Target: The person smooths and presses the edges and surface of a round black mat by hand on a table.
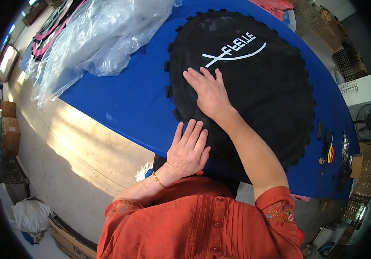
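Observation:
A large round black trampoline mat [254, 99] lies flat on the blue-covered table [112, 103]. White lettering with a curved stroke shows on its far part, and small black tabs stick out along its edge. My right hand [210, 91] rests on the mat below the lettering, palm down with fingers spread. Nearer to me, my left hand [188, 149] lies flat at the mat's near left edge, its fingertips on the black fabric. Neither hand grasps anything. A gold bangle [158, 179] circles my left wrist.
Clear plastic sheeting [107, 34] is heaped on the table's far left. Along the right edge lie a yellow and red handled tool [331, 153] and several small dark items. Beyond the table stand a black fan [369, 123] and cardboard boxes [10, 136].

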### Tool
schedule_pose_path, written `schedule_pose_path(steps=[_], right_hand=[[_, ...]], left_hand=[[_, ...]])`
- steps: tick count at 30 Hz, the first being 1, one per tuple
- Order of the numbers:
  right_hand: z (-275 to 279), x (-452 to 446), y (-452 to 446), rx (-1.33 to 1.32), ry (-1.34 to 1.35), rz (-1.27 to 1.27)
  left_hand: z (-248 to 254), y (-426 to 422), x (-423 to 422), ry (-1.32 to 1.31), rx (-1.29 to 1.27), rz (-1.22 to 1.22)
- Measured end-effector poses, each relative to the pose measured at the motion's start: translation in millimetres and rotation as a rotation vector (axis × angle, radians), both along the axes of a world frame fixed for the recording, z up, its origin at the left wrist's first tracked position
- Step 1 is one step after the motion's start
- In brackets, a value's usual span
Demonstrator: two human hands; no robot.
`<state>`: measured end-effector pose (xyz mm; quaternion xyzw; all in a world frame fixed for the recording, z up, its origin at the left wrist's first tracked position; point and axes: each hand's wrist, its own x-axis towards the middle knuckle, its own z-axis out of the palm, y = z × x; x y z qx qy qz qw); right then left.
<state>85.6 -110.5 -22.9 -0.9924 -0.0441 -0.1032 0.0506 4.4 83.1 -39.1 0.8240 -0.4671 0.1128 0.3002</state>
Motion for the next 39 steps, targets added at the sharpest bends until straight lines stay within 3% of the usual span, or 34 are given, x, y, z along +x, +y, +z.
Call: schedule_pose_path(steps=[12, 24, 32, 39], right_hand=[[2.8, -1.5, 3.4, -0.006, 0.011, -0.017], [28.2, -96.2, 2.4, 0.135, 0.091, 0.11], [3.6, -75.8, -20.8, 0.073, -0.08, 0.002], [21.3, -104.1, -4.4, 0.145, 0.046, 0.092]], left_hand=[[-1.5, -0.2, -0.8, -0.002, -0.003, -0.002], [-2.0, -0.8, -0.9, -0.006, -0.002, 0.003], [-4.1, -1.5, -1.4, -0.022, -0.022, 0.009], [-5.4, -1.0, -1.3, -0.013, -0.027, 0.015]])
